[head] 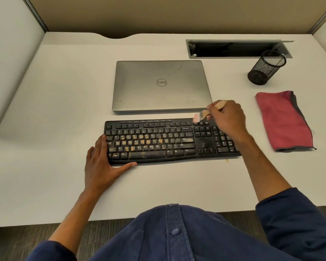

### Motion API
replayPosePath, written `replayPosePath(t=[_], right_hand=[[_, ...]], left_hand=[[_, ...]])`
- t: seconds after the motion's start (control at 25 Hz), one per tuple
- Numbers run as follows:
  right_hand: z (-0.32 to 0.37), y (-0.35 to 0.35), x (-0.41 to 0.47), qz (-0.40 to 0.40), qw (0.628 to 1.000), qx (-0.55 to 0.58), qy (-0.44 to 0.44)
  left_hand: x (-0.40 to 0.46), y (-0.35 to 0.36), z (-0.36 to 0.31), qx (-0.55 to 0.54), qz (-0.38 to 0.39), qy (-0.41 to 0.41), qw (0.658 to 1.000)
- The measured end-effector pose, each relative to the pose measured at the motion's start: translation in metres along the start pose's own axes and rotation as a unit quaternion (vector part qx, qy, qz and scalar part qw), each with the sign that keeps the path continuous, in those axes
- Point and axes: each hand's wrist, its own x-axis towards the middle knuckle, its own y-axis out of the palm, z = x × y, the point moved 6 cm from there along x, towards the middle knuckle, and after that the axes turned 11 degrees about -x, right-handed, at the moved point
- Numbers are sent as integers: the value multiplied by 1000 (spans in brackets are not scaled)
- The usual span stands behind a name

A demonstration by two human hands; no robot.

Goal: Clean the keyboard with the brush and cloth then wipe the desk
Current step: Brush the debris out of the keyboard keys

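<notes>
Though upside down, laptop (pixel 161 85) reads "Dell"

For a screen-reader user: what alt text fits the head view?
A person's right hand holds a brush over a crumb-strewn black keyboard, steadied at its left end by the left hand. Behind lies a closed laptop; a red cloth lies to the right.

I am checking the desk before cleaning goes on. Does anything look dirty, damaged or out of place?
Yes. Tan crumbs lie over the letter keys and space bar of the keyboard, and a small speck sits on the desk by its right front corner. The closed laptop has thin scratch marks on its lid.
</notes>
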Motion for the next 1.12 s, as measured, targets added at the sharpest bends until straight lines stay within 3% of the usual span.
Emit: replayPosePath(t=[0.2, 0.32, 0.44, 0.64, 1.04, 1.12], right_hand=[[-72, -40, -1, -97, 989, -20, 107], [-75, -54, -4, -118, 987, -32, 105], [-59, -56, -8, -142, 986, 35, 76], [-5, -14, -20, -44, 994, 103, -22], [52, 12, -17, 50, 993, -80, -72], [56, 6, -13, 28, 994, -76, -70]], left_hand=[[0, 1, 1, 2, 0, 7, 1000], [0, 1, 1, 4, 2, 10, 1000], [1, 1, 0, 6, 1, 7, 1000], [0, 2, 1, 7, 5, 5, 1000], [1, 2, 3, 8, 4, 5, 1000], [1, 2, 3, 7, 6, 5, 1000]])
